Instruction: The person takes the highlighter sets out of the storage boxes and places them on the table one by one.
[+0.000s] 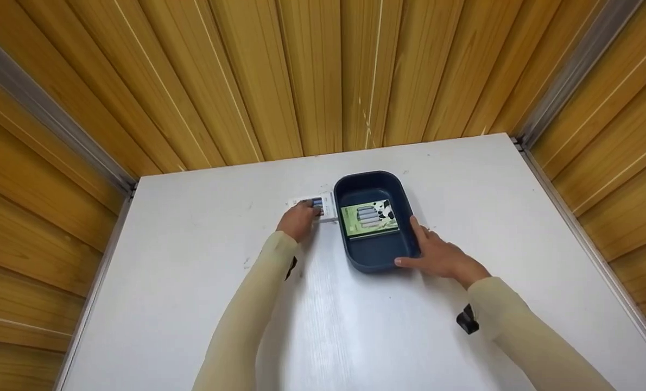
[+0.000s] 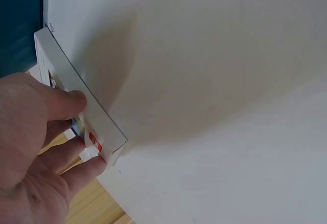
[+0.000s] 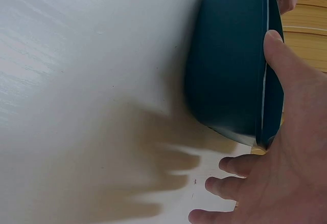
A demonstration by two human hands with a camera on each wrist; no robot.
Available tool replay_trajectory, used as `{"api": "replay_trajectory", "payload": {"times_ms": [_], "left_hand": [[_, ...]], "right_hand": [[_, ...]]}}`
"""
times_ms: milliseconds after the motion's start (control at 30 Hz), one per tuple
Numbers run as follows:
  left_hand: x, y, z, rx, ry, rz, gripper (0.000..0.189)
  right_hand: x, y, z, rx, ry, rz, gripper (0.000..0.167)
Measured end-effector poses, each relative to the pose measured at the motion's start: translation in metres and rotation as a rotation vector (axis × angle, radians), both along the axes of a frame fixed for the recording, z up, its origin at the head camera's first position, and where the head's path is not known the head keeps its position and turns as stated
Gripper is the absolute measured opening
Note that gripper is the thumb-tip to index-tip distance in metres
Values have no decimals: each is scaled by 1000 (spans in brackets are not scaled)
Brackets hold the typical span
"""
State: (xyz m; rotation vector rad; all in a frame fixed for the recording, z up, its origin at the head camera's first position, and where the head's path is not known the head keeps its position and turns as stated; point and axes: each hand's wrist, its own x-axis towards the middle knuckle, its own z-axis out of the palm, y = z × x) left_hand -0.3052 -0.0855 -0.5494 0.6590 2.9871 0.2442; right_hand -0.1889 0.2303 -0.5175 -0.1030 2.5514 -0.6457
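Note:
A dark blue rectangular bin [image 1: 374, 254] stands on the white table, with a green box [image 1: 355, 222] printed with a panda and pens lying inside it. Against the bin's left side is a white box [image 1: 328, 207] with a picture of blue and dark sticks on it. My left hand [image 1: 297, 221] holds this white box [image 2: 97, 119] by thumb and fingers, covering part of its top. At the bin's near right corner is my right hand [image 1: 437, 256]; its thumb [image 3: 276, 50] lies on the rim, while several fingers extend straight beside the wall.
The white table [image 1: 192, 282] runs back to a wood-patterned wall [image 1: 312, 81], with similar panels at left and right. Metal rails [image 1: 589, 250] edge the sides. A small black device [image 1: 467, 320] sits at my right wrist.

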Motion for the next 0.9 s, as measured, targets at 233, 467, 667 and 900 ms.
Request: {"api": "replay_trajectory", "payload": {"times_ms": [233, 467, 667, 900], "left_hand": [[-6, 1, 0, 28, -11, 8, 34], [-11, -1, -2, 27, 9, 16, 33], [-10, -1, -2, 35, 10, 32, 32], [-10, 1, -4, 86, 2, 31, 36]], "right_hand": [[0, -1, 2, 7, -19, -10, 121], [-3, -3, 4, 2, -39, -8, 121], [-4, -4, 5, -25, -65, -7, 125], [-4, -4, 5, -23, -77, -18, 125]]}}
